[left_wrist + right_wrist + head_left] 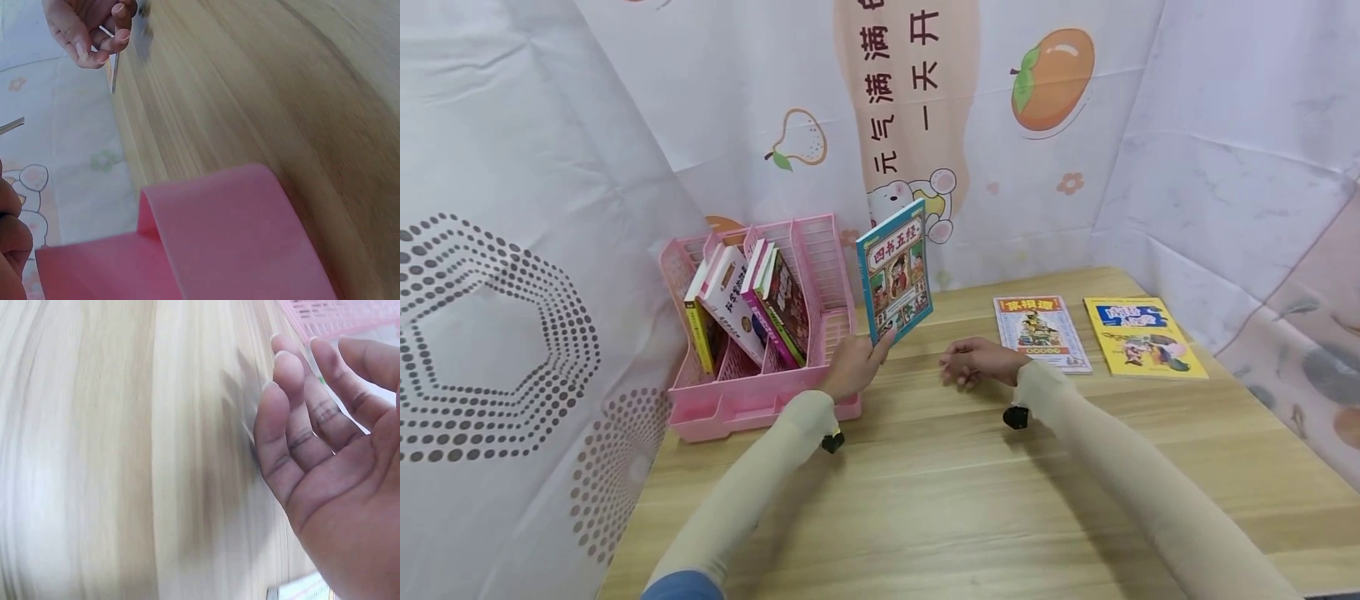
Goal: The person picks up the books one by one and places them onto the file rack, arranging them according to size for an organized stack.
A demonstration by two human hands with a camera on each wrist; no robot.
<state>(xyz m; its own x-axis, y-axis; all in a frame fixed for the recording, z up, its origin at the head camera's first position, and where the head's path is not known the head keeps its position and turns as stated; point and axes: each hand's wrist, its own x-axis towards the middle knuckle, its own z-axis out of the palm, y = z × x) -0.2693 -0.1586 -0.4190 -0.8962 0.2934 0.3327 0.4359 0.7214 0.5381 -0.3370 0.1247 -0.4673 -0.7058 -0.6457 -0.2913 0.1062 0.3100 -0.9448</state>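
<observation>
My left hand grips a thin teal book by its lower edge, holding it upright just right of the pink book rack. In the left wrist view, only curled fingers show at the left edge, close by the rack's pink wall. Over the table, to the right of the teal book, my right hand is held with loosely bent fingers and nothing in them. Its palm faces the camera in the right wrist view. Several books, such as a white one, lean in the rack's slots.
A white-and-red book and a yellow book lie flat on the right of the wooden table. A printed curtain hangs behind the table's back edge and along both sides.
</observation>
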